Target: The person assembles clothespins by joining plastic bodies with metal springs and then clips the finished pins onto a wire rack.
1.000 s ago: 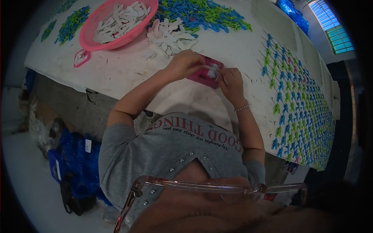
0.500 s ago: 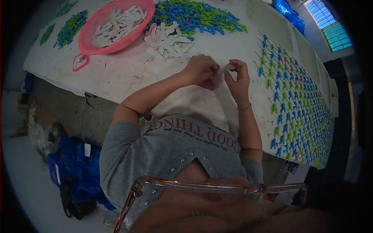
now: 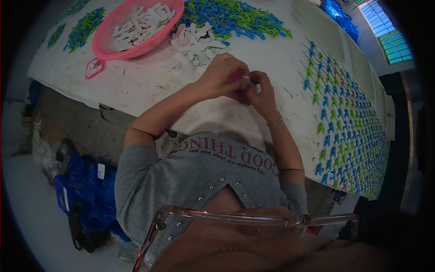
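Note:
My left hand (image 3: 222, 76) is closed around a small pink object (image 3: 238, 95), mostly covered by my fingers, so its kind cannot be made out. A whitish strip (image 3: 246, 82) shows at the pink object, between the two hands. The fingers of my right hand (image 3: 264, 93) are pinched together on this strip, close against my left fingertips. Just beyond my left hand lies a loose heap of white strips (image 3: 195, 47) on the white-covered table (image 3: 149, 95).
A pink basket (image 3: 102, 45) holds more white strips, with a small pink frame (image 3: 95, 68) beside it. Blue and green clothespins (image 3: 235, 20) are heaped at the back. Rows of clothespins (image 3: 346, 122) cover the right side. Blue plastic bags (image 3: 90, 186) lie lower left.
My right hand has moved left, bringing the white strip against the pink object at my left hand. My left hand has shifted slightly left and turned.

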Motion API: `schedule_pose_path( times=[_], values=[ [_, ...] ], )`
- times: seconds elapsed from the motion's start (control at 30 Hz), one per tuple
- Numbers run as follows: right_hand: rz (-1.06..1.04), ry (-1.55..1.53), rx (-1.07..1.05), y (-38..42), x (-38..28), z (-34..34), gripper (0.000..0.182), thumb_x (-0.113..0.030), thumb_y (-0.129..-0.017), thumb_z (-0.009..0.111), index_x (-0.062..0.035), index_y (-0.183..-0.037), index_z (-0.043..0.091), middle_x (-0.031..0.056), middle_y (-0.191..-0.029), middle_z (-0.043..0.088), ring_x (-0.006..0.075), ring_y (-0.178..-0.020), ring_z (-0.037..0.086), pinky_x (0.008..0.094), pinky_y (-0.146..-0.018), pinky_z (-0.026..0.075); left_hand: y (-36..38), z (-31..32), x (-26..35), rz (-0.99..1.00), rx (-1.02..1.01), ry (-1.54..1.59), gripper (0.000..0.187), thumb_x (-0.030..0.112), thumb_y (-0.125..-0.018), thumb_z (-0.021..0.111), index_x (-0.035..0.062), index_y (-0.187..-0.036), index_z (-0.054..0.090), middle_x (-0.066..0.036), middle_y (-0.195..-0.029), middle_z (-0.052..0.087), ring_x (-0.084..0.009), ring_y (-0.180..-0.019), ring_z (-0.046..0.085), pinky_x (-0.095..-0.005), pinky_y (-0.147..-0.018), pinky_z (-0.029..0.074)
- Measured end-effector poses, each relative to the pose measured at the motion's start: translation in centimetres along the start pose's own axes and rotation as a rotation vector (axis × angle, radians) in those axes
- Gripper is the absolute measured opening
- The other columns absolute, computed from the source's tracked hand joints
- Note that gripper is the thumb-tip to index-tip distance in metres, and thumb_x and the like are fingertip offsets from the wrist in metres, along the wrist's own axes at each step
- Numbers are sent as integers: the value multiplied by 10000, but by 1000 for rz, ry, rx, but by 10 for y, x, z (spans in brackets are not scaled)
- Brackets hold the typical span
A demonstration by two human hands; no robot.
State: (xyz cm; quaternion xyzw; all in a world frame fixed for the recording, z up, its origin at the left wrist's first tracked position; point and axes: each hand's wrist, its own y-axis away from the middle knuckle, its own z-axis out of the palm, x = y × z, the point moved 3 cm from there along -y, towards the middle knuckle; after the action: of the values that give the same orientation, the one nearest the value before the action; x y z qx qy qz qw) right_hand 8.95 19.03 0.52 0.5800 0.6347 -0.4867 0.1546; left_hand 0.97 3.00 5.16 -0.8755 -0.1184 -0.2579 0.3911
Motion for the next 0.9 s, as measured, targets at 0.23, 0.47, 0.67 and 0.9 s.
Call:
schedule_pose_path(
  times=[0.23,0.47,0.67,0.9],
  values=[
    [-82,243,-32,10,11,-12,276,-45,-714,633,-44,-982,570,85,-838,594,261,-787,550,390,-728,442,16,17,-25,-112,-50,-54,246,129,-711,699,100,-933,596,-48,-865,639,-260,-864,567,-379,-787,417],
    [-87,321,-39,19,11,-26,326,-32,-714,644,-40,-1028,560,89,-875,585,230,-775,545,344,-708,454,11,33,-32,-150,-79,48,228,116,-693,700,96,-887,583,-57,-776,644,-272,-758,589,-379,-723,441],
    [-178,420,26,19,-8,-51,309,-9,-689,625,-56,-990,573,72,-847,577,253,-781,539,382,-723,415,-1,52,-31,-182,-211,53,212,131,-698,675,89,-885,584,-51,-785,648,-264,-780,587,-383,-739,447],
    [-188,443,-40,5,-47,-75,330,-20,-708,641,-46,-1029,570,86,-894,571,250,-842,545,361,-759,441,-9,69,-22,-139,-164,206,233,114,-700,689,85,-898,570,-62,-843,627,-217,-769,559,-332,-738,438]
  ],
)
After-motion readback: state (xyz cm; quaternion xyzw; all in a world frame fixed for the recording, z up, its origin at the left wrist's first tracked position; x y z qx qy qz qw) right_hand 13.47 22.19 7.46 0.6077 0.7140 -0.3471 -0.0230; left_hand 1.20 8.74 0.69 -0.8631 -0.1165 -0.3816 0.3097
